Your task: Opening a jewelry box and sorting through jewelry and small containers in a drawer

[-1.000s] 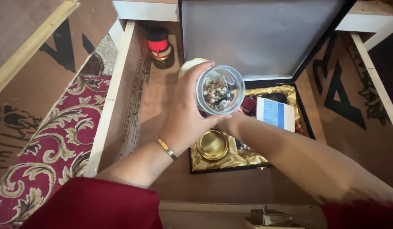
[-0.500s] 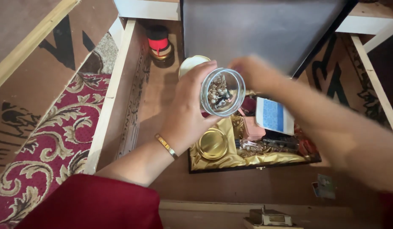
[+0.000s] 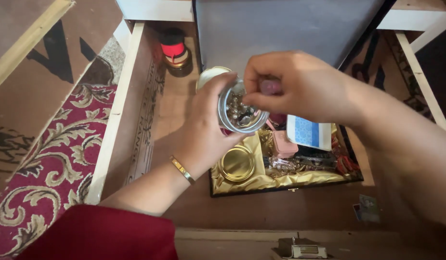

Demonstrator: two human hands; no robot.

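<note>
Open wooden drawer [image 3: 184, 120] beside a red patterned carpet [image 3: 54, 163]: loading a jar.
Left hand [image 3: 203, 130] grips the open glass jar [image 3: 240, 108] above the gold-lined box [image 3: 281, 173]; right hand [image 3: 290, 86] pinches a small pink item at its mouth. Judged next: release inside.

The jar [image 3: 242, 108] is clear and glossy, glass or plastic, I cannot tell which, holding shiny metal beads. The near lid [image 3: 237, 164] is polished gold metal on glossy gold satin lining [image 3: 261, 180]. The drawer [image 3: 179, 110] is matt bare wood; the carpet [image 3: 54, 163] at left is rough woven pile.
</note>
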